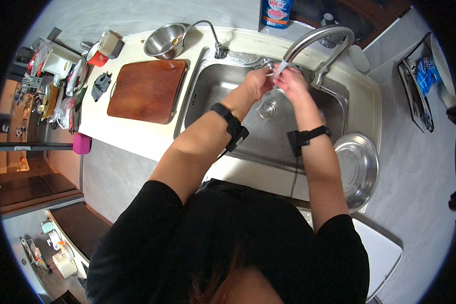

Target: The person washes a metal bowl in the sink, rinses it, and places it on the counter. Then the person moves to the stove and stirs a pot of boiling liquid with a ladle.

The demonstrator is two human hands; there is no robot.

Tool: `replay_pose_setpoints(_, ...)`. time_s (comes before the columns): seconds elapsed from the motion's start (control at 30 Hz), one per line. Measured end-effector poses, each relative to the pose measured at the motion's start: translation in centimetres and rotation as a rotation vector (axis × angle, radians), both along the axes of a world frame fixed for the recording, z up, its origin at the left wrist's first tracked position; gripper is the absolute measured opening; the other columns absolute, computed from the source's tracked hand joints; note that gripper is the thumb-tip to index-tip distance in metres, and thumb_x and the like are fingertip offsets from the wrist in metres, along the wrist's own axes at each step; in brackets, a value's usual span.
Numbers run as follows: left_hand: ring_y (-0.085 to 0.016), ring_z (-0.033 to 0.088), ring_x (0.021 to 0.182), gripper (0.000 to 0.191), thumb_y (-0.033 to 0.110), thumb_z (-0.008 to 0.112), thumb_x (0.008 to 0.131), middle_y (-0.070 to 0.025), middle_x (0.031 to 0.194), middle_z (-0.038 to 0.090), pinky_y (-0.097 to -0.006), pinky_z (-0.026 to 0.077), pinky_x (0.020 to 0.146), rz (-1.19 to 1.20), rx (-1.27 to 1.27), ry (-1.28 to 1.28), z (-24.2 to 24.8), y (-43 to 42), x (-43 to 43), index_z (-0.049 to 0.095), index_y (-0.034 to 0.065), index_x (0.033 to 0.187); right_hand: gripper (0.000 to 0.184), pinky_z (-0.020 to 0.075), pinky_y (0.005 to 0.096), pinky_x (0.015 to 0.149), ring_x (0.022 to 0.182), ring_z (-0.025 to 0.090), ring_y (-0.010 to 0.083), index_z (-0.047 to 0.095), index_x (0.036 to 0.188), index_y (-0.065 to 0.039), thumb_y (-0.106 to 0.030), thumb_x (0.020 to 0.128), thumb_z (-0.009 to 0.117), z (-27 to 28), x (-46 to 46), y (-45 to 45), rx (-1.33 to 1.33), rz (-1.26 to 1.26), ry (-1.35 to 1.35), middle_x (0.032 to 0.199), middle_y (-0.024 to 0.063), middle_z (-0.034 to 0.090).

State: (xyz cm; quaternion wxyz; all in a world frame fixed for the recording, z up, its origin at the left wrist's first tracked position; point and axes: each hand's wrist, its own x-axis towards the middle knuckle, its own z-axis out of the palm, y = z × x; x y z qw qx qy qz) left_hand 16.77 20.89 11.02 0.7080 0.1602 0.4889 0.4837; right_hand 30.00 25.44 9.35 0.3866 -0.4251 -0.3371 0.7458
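Water runs from the curved metal faucet (319, 32) at the back of the stainless steel sink (228, 129). Both hands are close together under the stream, above the far side of the basin. My left hand (259, 81) is on the left of the water, its fingers bent near something small and shiny that is too unclear to name. My right hand (292, 80) is just right of it, fingers in the stream; whether it holds anything cannot be made out. Below the hands lies the round drain strainer (268, 109). A black strap with a small device is on each forearm.
A wooden cutting board (148, 91) lies left of the sink, with a steel bowl (159, 43) behind it. The thin second faucet (219, 51) stands at the sink's back left. A large metal basin (355, 171) rests at the right edge. A blue bottle (276, 15) stands behind.
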Motion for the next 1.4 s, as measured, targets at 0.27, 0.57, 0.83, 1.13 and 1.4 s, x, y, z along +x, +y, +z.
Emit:
replay_pose_setpoints(0.27,-0.021,0.054,0.06,0.033,0.028,0.033,0.096,-0.0075,0.07,0.059,-0.0353,0.048,0.058,-0.084,0.068,-0.313,-1.7,2.4,0.0,0.054,0.0092,0.079,0.037,0.0337,0.0261,0.04,0.047,0.045,0.0107,0.055,0.082,-0.009,-0.046,0.091,0.053,1.4,-4.8,-3.0,0.044,-0.248,-0.032,0.064,-0.0004,0.052)
replay_pose_setpoints(0.57,-0.026,0.059,0.085,0.034,0.03,0.041,0.094,-0.0151,0.092,0.062,-0.0425,0.05,0.074,0.081,0.02,-0.24,-1.5,1.4,4.7,0.059,0.0017,0.093,0.025,0.0449,0.0336,0.073,0.08,0.055,0.0178,0.059,0.092,-0.005,-0.028,0.093,0.049,-3.9,-0.7,-1.1,0.112,-0.309,0.064,0.086,0.0031,0.056)
replay_pose_setpoints(0.83,-0.02,0.064,0.068,0.021,0.018,0.057,0.083,-0.0119,0.069,0.065,-0.0331,0.052,0.06,-0.142,0.348,0.332,-0.9,1.5,3.3,0.069,0.0009,0.081,0.055,0.0427,0.0448,0.093,0.111,0.054,0.0372,0.044,0.129,0.006,-0.037,0.095,0.042,-6.2,16.7,3.8,0.08,-0.409,-1.049,0.125,0.0242,0.052)
replay_pose_setpoints(1.13,-0.032,0.058,0.102,0.036,0.027,0.061,0.079,-0.0208,0.103,0.061,-0.042,0.047,0.085,-0.721,0.359,1.417,-0.8,-9.0,-1.9,0.063,0.0043,0.107,0.044,0.0466,0.0409,0.091,0.104,0.057,0.0319,0.038,0.137,-0.012,-0.023,0.096,0.044,-8.1,17.5,11.4,0.743,-0.021,-1.621,0.125,0.0169,0.051)
replay_pose_setpoints(1.4,-0.037,0.055,0.107,0.049,0.034,0.062,0.084,-0.0213,0.12,0.054,-0.0448,0.046,0.09,-0.81,0.185,1.4,0.4,-22.0,-11.3,0.054,0.0033,0.122,0.051,0.0408,0.0432,0.095,0.109,0.052,0.0307,0.033,0.14,-0.014,-0.03,0.094,0.047,-4.1,6.2,5.3,0.915,0.122,-1.359,0.132,0.0144,0.044)
